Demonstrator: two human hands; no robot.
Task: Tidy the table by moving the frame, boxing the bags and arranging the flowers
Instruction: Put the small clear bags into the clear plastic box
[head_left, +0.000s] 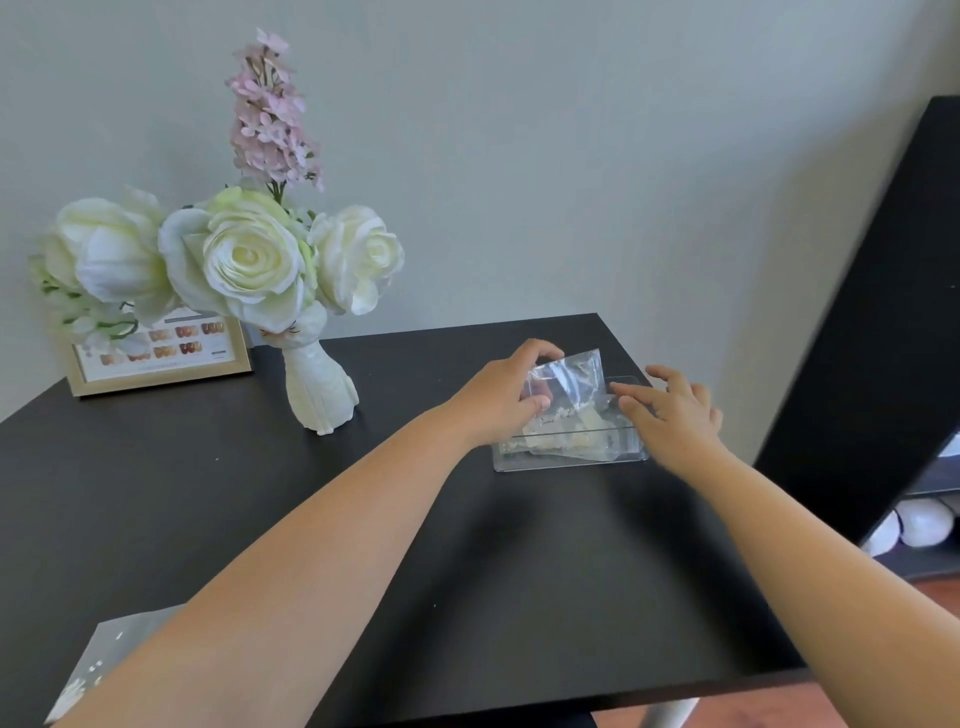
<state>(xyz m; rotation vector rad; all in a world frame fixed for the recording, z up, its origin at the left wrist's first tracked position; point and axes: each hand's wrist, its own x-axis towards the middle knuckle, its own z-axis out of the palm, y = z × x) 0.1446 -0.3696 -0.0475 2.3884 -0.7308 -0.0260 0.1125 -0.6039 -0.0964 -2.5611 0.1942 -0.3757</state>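
Head view — left hand (501, 395) pinches bag (569, 382) over clear box (571, 460).

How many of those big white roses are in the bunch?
3: one at the left, one in the middle, one at the right, all above the white vase. Others may hide behind.

both hands reach forward: left hand (498, 397) pinching (thumb under), right hand (670, 410) spread.

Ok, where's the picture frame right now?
Head view, far left: the frame stands against the wall behind the white flowers, left of the vase.
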